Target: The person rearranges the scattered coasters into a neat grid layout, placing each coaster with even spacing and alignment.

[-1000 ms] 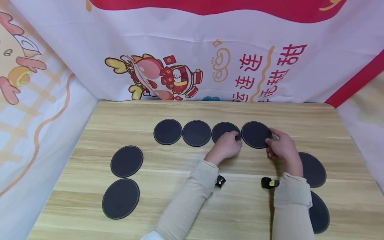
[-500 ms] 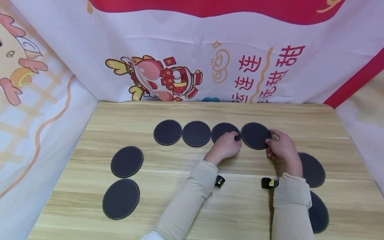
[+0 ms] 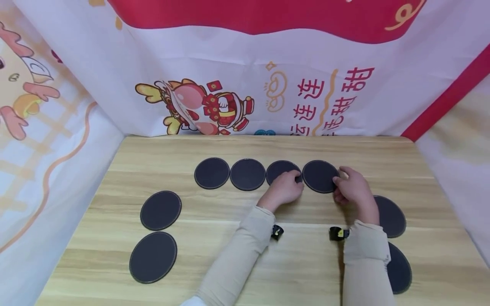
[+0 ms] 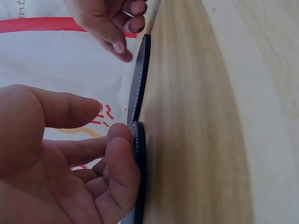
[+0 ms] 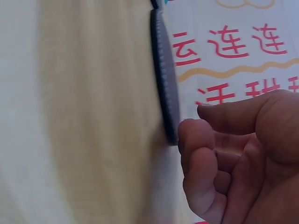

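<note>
Four round black coasters with stitched edges form a row along the table's far side. In the head view my left hand (image 3: 284,189) rests its loosely bent fingers on the third coaster (image 3: 277,169) from the left, partly hiding it. The left wrist view shows that hand's thumb held apart from the coaster (image 4: 140,182), fingertips at its edge. My right hand (image 3: 353,187) is at the right edge of the rightmost coaster (image 3: 320,176). In the right wrist view its fingertips lie right beside the end of that coaster (image 5: 164,79), with nothing pinched between thumb and fingers.
Two more coasters lie at the left, an upper one (image 3: 160,210) and a lower one (image 3: 153,257). Another pair, one upper (image 3: 391,216) and one lower (image 3: 400,267), is partly hidden by the right arm. A printed cloth (image 3: 172,51) hangs behind the wooden table (image 3: 214,212).
The head view has tilted up slightly, so the table sits a little lower in it. Both hands and the coasters keep nearly the same places on the table.
</note>
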`<state>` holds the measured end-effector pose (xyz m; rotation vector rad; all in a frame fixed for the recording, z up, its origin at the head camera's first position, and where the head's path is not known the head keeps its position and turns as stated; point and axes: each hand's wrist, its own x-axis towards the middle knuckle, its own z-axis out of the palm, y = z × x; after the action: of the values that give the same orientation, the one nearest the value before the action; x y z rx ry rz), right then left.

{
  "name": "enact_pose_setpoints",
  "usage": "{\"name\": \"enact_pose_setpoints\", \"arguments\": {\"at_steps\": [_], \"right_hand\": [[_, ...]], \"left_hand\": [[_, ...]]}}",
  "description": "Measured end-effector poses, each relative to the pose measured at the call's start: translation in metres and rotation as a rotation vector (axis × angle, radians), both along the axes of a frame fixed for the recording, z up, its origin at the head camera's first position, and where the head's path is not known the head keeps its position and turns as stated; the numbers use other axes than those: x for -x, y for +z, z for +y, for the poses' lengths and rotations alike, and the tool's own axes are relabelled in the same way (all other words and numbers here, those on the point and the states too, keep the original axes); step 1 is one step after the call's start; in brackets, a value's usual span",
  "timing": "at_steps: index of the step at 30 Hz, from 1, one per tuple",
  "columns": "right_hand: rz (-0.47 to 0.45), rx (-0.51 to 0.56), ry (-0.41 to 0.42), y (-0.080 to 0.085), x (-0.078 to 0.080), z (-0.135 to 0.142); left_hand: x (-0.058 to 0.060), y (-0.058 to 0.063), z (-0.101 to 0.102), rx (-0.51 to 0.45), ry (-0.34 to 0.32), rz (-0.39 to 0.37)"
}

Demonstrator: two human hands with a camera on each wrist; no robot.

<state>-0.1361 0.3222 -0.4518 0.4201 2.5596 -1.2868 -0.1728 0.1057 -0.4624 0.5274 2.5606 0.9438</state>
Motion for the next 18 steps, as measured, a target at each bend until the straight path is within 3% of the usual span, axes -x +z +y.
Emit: {"name": "enact_pose_setpoints", "arguments": {"at_steps": [10,14,18], "right_hand": [[0.047,-0.022,-0.021,0.035,-0.040,0.005],[0.044,-0.026,-0.008,0.042,-0.071,0.014],[0.027,-0.080,0.012,0.046,-0.106,0.027]], "left_hand": [[-0.022,0.010,-0.010,-0.083,-0.144,-0.007],[-0.031,0.016,-0.025,-0.080,-0.204,-0.019],[-0.037,0.018,-0.037,-0.087,-0.216,-0.050]]}}
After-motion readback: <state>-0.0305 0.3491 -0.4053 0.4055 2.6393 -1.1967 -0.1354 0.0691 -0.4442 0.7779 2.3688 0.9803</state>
